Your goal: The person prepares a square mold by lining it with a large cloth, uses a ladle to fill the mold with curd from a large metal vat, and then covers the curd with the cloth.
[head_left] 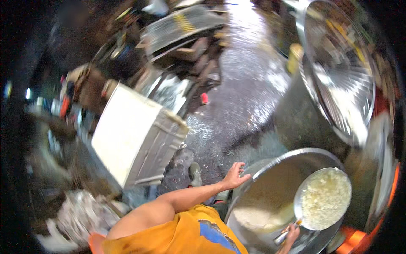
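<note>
My right hand (291,233) is closed round the handle of a round metal pan (297,207). Pale, yellowish-white lumpy pieces (327,197) fill the pan, which hangs over the right side of a large metal pot (292,157). Lower in that pot is a cloudy, beige liquid (260,216). My left hand (237,176) reaches out beside the pot's left rim, fingers apart and holding nothing. Whether its fingertips touch the rim I cannot tell.
A tall metal vat (296,114) with a shiny round top stands behind the pot. To the left is a big white box (127,131). Wet dark floor (245,93) runs between them, with a small red object (205,98). Crumpled pale sheeting (82,216) lies lower left.
</note>
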